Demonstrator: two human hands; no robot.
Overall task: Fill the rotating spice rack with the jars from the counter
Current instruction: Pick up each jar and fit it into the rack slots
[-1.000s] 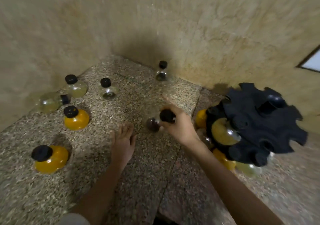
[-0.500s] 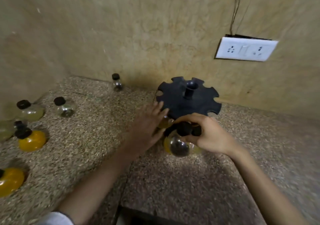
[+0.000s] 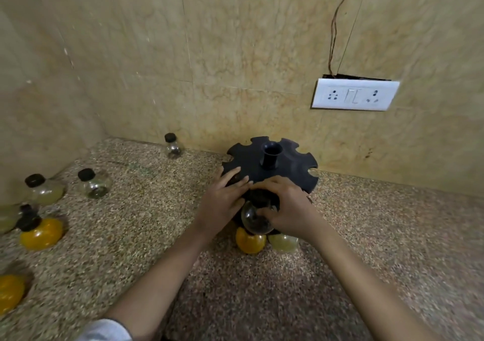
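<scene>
Head view: right hand (image 3: pixel 288 207) grips a clear jar (image 3: pixel 253 218) against the near edge of the black spice rack (image 3: pixel 269 166); left hand (image 3: pixel 225 199) lies open on the rack. More jars (image 3: pixel 39 232) stand far left on the counter (image 3: pixel 146 225).

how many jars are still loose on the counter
6: one by the back wall, two at the left wall, three at the left edge. More may be off-frame.

home kitchen | speckled granite counter (image 3: pixel 131 225) | tiled wall (image 3: pixel 235 52) | switch socket plate (image 3: pixel 355 95) | spice jars (image 3: pixel 94 184)
</scene>
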